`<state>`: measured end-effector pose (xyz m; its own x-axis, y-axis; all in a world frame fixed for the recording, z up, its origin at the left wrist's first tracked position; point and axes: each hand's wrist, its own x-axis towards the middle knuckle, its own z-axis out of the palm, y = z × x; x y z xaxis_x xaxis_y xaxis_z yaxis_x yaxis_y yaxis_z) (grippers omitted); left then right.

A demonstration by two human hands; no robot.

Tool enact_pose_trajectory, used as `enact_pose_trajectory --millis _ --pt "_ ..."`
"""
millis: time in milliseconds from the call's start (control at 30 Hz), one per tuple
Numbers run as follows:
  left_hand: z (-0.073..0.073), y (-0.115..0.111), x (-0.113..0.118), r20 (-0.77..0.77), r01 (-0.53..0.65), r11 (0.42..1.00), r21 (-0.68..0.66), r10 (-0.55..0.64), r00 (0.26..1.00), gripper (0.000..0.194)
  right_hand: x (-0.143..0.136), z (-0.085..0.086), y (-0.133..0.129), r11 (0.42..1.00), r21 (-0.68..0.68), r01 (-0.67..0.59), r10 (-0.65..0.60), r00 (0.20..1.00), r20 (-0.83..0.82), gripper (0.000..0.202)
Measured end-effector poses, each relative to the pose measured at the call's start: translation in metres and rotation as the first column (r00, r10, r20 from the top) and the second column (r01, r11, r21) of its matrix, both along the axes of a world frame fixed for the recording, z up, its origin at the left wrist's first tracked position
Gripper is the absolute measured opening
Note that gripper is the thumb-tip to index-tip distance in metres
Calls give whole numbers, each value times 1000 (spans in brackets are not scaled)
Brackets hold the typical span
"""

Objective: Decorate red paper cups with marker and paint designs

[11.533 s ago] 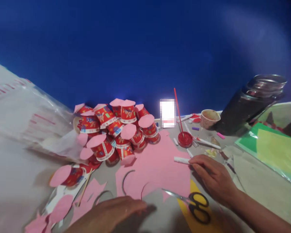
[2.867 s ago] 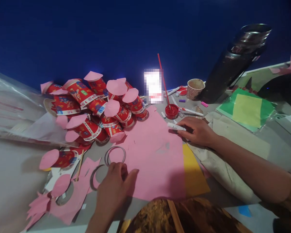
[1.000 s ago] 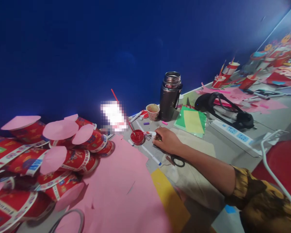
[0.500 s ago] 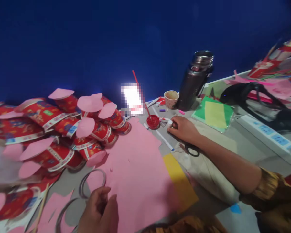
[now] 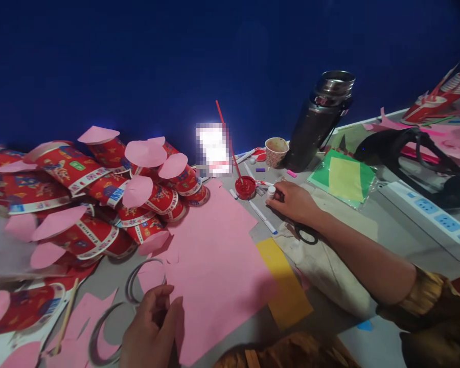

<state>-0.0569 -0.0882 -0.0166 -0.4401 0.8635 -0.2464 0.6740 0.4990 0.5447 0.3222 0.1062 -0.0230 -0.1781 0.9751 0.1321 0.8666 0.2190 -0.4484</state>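
Right hand (image 5: 297, 203), gripping a white-capped tube (image 5: 271, 190) beside the red dish (image 5: 245, 196); left hand (image 5: 147, 327), loosely open near a grey ring (image 5: 92, 340); hazard: knocking the leaning stick (image 5: 220, 112) could spatter the pink sheet (image 5: 214, 255).

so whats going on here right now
One person is at a table of paper crafts. Their right hand grips a small white-capped item, mostly hidden by the fingers, near a red dish. The left hand is loosely open, by two grey rings and the edge of a pink sheet. Red cups with pink paper discs are piled left of the sheet; scissors lie partly under the right wrist.
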Motion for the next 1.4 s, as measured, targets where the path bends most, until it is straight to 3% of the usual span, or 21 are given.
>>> enact_pose_trajectory --millis 200,433,600,733,833,900,967,1067,1167,1233,1300,1400 --pt "4 2 5 -22 20 999 -41 -21 1000 61 2 4 -1 1000 5 -14 14 999 32 21" --pt "17 1 10 -41 1 1000 -25 -2 999 49 3 7 -3 1000 7 -16 15 998 59 26" --pt "24 4 0 -165 -20 1000 -10 18 986 42 3 14 -4 999 -34 -11 13 998 64 22" --pt "17 5 -17 -311 95 995 40 -77 947 46 19 35 -12 1000 0 7 -7 997 82 52" --pt "10 6 -21 -406 207 978 -12 -194 893 42 25 52 -31 997 74 30 -31 1000 4 37" --pt "9 5 -19 -434 224 974 -43 -220 874 37 19 55 -49 996 88 -24 30 997 -73 27" --pt "12 3 -17 -463 208 978 -24 -196 865 36 4 49 -67 981 15 -194 194 976 -95 20" --pt "22 -8 -16 -489 211 973 97 -138 861 35 -19 34 -88 891 -138 -432 432 901 -36 13" --pt "33 -22 -14 -476 330 905 268 -174 862 31 -33 23 -94 828 -201 -524 537 843 16 8" --pt "35 -25 -6 -441 470 832 293 -319 839 27 -42 20 -94 790 -205 -577 600 797 68 8" --pt "27 -22 8 -387 588 761 274 -473 792 25 -53 20 -95 742 -210 -636 666 736 122 10" --pt "3 -14 27 -416 631 733 255 -506 756 28 -74 17 -97 683 -190 -705 730 658 183 13"
